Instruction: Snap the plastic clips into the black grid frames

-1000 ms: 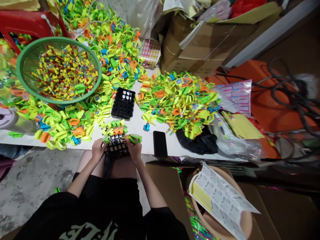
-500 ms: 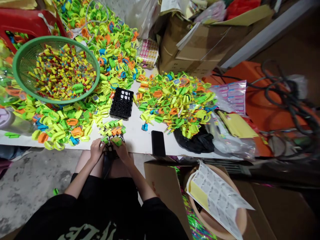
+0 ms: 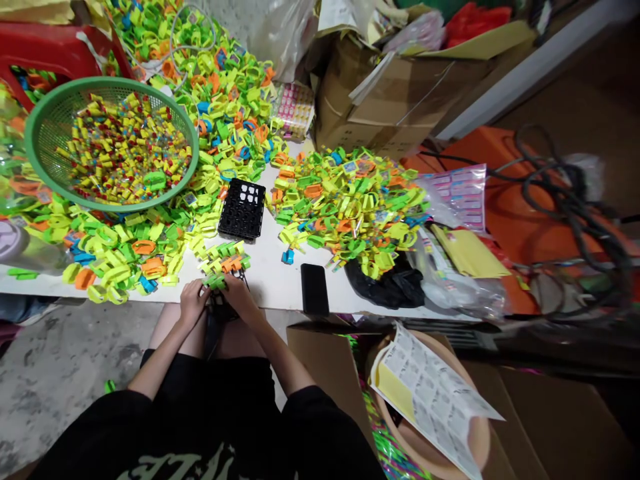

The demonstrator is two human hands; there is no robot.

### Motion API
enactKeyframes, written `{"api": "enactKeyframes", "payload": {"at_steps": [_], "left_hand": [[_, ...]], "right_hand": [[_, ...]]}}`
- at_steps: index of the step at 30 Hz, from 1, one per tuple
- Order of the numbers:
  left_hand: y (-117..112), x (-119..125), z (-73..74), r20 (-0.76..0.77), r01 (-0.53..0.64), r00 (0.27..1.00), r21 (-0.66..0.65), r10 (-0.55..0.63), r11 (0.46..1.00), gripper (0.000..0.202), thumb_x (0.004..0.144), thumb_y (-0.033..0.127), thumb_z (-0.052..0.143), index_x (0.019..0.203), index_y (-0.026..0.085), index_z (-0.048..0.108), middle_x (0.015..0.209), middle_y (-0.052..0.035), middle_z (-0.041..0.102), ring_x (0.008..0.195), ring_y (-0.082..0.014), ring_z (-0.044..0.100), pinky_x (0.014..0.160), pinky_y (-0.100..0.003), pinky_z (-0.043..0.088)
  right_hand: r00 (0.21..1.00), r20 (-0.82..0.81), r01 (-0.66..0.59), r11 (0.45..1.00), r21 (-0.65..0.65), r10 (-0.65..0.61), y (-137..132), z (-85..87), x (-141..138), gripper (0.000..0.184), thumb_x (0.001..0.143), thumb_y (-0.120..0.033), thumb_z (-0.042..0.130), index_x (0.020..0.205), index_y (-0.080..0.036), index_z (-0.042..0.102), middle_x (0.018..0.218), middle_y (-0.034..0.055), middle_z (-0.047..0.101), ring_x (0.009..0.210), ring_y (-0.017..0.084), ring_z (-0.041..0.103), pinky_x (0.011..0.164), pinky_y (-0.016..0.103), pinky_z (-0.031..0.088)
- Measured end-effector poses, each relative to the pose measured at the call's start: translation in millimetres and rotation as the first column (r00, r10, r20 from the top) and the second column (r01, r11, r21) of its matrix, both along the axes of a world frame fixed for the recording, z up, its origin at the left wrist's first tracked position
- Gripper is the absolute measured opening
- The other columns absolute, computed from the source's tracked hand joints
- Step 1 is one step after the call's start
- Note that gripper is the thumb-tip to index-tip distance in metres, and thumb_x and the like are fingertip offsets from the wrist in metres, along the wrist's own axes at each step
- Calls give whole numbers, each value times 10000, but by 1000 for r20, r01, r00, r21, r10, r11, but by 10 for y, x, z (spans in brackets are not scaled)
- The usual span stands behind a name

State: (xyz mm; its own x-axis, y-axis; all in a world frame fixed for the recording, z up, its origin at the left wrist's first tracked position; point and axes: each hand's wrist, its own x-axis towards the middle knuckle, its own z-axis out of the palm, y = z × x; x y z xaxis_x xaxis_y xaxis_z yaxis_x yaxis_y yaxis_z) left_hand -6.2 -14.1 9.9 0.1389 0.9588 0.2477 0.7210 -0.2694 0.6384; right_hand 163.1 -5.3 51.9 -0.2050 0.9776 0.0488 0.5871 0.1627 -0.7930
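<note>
My left hand and my right hand meet at the near edge of the white table, over a black grid tray that rests on my lap and is mostly hidden. Both hands have fingers curled. Between them they pinch a small green plastic piece at the tray's top edge. A row of green, yellow and orange pieces stands in the tray just beyond my fingers. A second black grid tray lies further out on the table.
Heaps of bright plastic pieces cover the table left and right. A green basket of yellow parts sits at the left. A black phone lies near my right hand. Cardboard boxes, bags, cables and a printed sheet surround me.
My right hand carried a green piece leftward from the tray's right side to its top edge, beside my left hand. The view shifted slightly.
</note>
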Motion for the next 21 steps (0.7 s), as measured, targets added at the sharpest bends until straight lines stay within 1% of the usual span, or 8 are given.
{"api": "enactKeyframes", "payload": {"at_steps": [4,9,11,13,15,17,19,21], "left_hand": [[4,-4,0,-3,0,1000,14,0,1000,231,920,349,520,732,215,522,714,-16,590,710,-190,551,690,-300,394],[16,-4,-22,6,-12,1000,37,11,999,236,908,357,533,719,217,511,699,-10,586,699,-187,550,693,-295,398],[22,-5,-32,2,-24,1000,39,24,999,220,894,353,546,722,218,521,702,-13,593,703,-189,555,690,-294,401],[26,-6,-32,-5,-39,999,33,39,999,200,877,342,556,721,219,532,700,-14,598,705,-191,558,689,-292,403],[29,-5,-15,-6,-40,999,26,41,999,187,862,342,566,724,218,550,694,-13,605,707,-190,565,694,-290,406],[37,-1,22,9,-27,1000,17,27,1000,175,850,370,586,771,215,590,694,-8,616,708,-188,575,705,-289,410],[54,9,73,20,-6,1000,-13,6,1000,205,833,416,614,800,214,618,649,10,599,664,-178,566,701,-287,410],[82,32,127,24,14,1000,-70,-13,997,256,810,460,639,740,215,616,572,30,547,593,-163,527,668,-280,403]], "right_hand": [[997,41,-66,998,-17,67,41,36,31,185,808,-58,549,880,-218,608,950,53,709,925,196,652,826,273,486],[997,55,-62,998,-2,62,54,10,28,171,818,-66,559,894,-208,615,959,62,711,930,199,655,831,279,488],[998,36,-58,998,-9,59,37,-6,45,165,831,-86,556,914,-209,629,968,61,713,919,193,655,839,284,490],[998,-24,-54,998,-11,54,5,-12,111,178,837,-119,563,964,-211,648,1005,58,712,933,186,654,857,290,492],[995,-98,-38,999,-13,36,-30,-5,252,199,846,-174,572,1022,-208,660,1033,56,708,934,182,654,862,296,496],[993,-115,15,999,-32,-19,-43,19,474,193,868,-228,550,1013,-198,673,1005,56,706,902,187,653,847,310,503],[990,-45,133,991,-15,-134,-11,58,763,210,895,-242,492,966,-192,684,963,66,699,897,203,638,851,336,504],[954,65,286,953,96,-293,78,103,1089,273,909,-202,424,994,-188,683,1011,94,679,983,226,602,905,369,484]]}}
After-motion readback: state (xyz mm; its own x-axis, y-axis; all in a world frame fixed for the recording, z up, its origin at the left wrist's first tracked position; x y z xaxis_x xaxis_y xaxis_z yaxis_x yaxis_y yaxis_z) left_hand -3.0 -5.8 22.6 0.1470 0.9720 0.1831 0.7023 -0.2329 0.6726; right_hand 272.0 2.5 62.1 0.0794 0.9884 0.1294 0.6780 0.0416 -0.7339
